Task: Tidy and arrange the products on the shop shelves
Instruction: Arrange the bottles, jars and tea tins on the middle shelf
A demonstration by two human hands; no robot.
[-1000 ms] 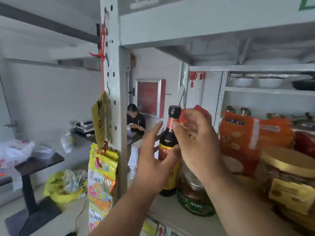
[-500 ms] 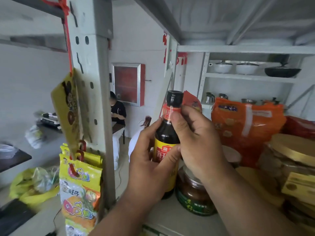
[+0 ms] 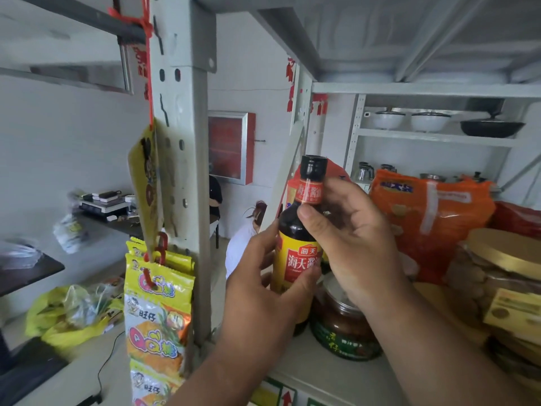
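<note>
Shelf point(image 3: 316, 373) front: soy bottle point(image 3: 298, 247) upright btwn both hands' grip.

Bottle point(image 3: 295, 247) stands left of jar point(image 3: 342, 326), on shelf point(image 3: 316, 373).

Red cabinet point(image 3: 231, 146) on back wall; yellow plastic bag point(image 3: 70, 315) on floor; scale point(image 3: 102, 202) on counter

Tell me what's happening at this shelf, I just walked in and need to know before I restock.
A person is handling a dark soy sauce bottle with both hands at the shelf edge. The left hand grips its labelled body, and the right hand holds the neck just under the cap. The bottle is upright, label facing out, beside a green-labelled jar. An orange bag and a gold-lidded jar stand further right.
</note>
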